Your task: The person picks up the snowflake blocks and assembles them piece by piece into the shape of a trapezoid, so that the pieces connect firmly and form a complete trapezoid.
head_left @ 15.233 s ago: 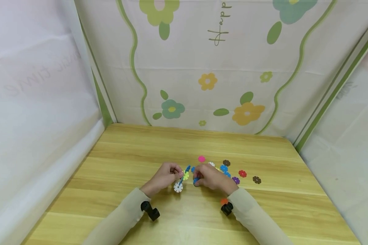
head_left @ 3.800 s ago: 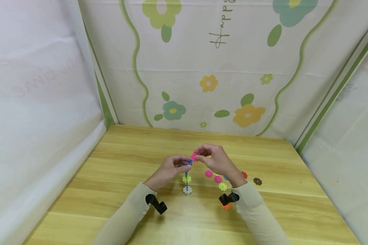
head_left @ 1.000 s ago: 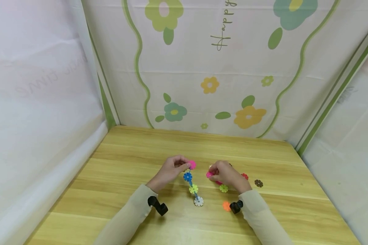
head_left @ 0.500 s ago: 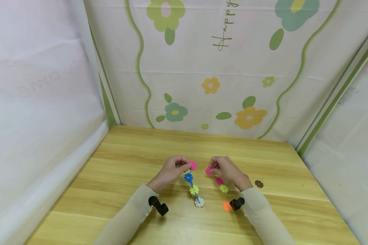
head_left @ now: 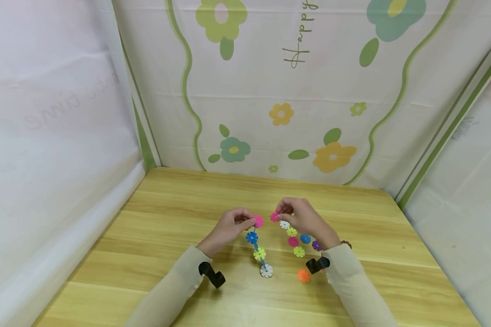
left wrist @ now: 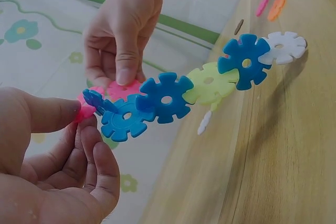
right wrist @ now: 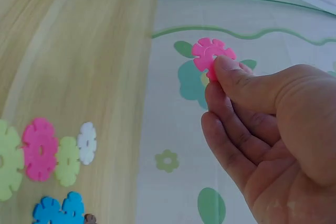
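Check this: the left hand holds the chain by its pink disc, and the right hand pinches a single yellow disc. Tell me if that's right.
One error: the right hand pinches a single pink disc, not a yellow one; the right wrist view shows it. The rest stands.

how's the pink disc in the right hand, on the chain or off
Off: the right hand pinches the pink disc alone; the head view shows a gap between it and the chain.

Curtained-off tabletop setting, in what kind of building unclear; a wood-grain table point(head_left: 196, 190) between pale side sheets point(head_left: 57, 141); behind it, a flower-printed cloth backdrop point(head_left: 249, 81).
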Tool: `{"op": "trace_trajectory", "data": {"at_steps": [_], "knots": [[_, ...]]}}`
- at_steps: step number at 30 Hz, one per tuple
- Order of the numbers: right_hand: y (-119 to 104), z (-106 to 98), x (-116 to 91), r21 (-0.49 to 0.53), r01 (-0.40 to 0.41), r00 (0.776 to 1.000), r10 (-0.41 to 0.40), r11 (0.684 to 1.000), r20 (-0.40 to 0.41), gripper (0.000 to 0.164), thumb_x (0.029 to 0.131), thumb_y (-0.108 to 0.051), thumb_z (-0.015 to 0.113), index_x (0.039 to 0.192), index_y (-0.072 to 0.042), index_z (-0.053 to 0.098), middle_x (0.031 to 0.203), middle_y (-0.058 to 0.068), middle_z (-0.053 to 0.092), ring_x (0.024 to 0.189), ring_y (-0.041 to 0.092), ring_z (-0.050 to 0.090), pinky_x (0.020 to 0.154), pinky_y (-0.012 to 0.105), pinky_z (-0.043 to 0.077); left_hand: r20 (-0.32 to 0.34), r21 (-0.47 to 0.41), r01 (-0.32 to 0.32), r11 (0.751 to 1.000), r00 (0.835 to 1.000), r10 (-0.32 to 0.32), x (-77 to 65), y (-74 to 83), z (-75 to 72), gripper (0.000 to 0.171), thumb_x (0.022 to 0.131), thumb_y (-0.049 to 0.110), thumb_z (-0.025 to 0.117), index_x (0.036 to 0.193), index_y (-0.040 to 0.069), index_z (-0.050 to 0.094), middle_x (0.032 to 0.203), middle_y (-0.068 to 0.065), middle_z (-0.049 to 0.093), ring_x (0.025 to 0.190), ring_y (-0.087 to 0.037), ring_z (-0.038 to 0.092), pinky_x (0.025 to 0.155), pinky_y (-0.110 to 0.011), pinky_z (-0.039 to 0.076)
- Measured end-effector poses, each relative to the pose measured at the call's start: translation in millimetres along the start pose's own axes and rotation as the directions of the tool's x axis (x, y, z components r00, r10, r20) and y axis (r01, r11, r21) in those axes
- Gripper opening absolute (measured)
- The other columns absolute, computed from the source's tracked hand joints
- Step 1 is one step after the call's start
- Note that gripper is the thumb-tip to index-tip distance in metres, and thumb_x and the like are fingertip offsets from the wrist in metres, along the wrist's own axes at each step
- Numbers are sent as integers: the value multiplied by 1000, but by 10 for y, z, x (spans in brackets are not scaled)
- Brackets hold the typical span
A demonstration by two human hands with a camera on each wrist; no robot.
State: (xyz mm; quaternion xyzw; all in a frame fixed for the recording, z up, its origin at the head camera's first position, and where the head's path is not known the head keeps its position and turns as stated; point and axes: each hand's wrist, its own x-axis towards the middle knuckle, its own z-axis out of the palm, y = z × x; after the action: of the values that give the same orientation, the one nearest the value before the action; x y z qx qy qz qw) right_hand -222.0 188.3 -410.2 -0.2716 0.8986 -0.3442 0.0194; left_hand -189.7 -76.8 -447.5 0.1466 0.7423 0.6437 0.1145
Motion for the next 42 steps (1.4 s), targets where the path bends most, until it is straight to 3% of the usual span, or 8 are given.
{"op": "trace_trajectory", "data": {"at_steps": [5,15,19,23,29,32,39,42], "knots": [[-82,-29,35,33,18,1000,-17,999,-13,3,100,-15,74,98,-13,72,92,-2,75,82,10,69,75,26,60,3,-5,0,1000,1000,0,-4,5,6,21,106,26,67,115,7,71,113,-8,75,111,-37,67,101,-54,54],[-188,-40,87,76,68,996,-64,995,-56,5,100,-19,74,102,-14,73,96,-8,77,88,10,72,84,33,61,31,-16,-21,1000,999,21,14,-18,11,23,106,27,66,116,6,71,114,-9,76,111,-37,68,103,-53,55],[-177,-10,124,121,108,992,-99,987,-77,3,99,-15,74,101,-17,74,97,-7,77,89,13,73,88,37,61,31,-11,-25,1000,999,25,8,-8,14,22,106,25,66,115,6,71,114,-9,76,107,-31,69,100,-51,56],[-162,25,167,165,149,987,-138,975,-79,8,99,-11,73,100,-19,74,96,-6,77,90,17,73,90,34,61,23,-4,-24,1000,999,24,7,-7,20,20,107,24,66,114,6,71,112,-9,76,100,-22,68,98,-50,56],[-141,53,218,205,185,983,-178,961,-48,12,100,-7,72,99,-19,74,96,-3,76,91,21,73,92,32,60,27,-24,-23,999,999,23,14,-18,23,20,107,22,65,114,5,71,111,-8,74,108,-38,68,97,-49,56],[-145,60,233,219,194,981,-193,956,-28,12,100,-7,71,98,-19,74,97,-3,75,93,22,73,92,31,60,27,-19,-24,1000,999,25,11,-13,23,19,107,21,64,114,5,71,110,-8,74,108,-40,67,95,-48,56],[-230,136,242,205,249,967,-255,947,-1,9,99,-9,72,98,-17,74,97,-3,75,93,14,72,91,38,61,-30,42,-32,999,999,33,-9,-33,33,11,106,10,64,104,2,70,97,-7,70,83,-16,60,75,-28,51],[-281,203,239,138,280,960,-279,950,-23,8,98,-11,73,96,-18,73,96,-4,75,92,9,72,89,36,62,-76,38,-16,999,997,19,-28,-50,42,10,105,6,64,99,1,70,91,-7,67,79,-16,56,72,-26,48]]}}
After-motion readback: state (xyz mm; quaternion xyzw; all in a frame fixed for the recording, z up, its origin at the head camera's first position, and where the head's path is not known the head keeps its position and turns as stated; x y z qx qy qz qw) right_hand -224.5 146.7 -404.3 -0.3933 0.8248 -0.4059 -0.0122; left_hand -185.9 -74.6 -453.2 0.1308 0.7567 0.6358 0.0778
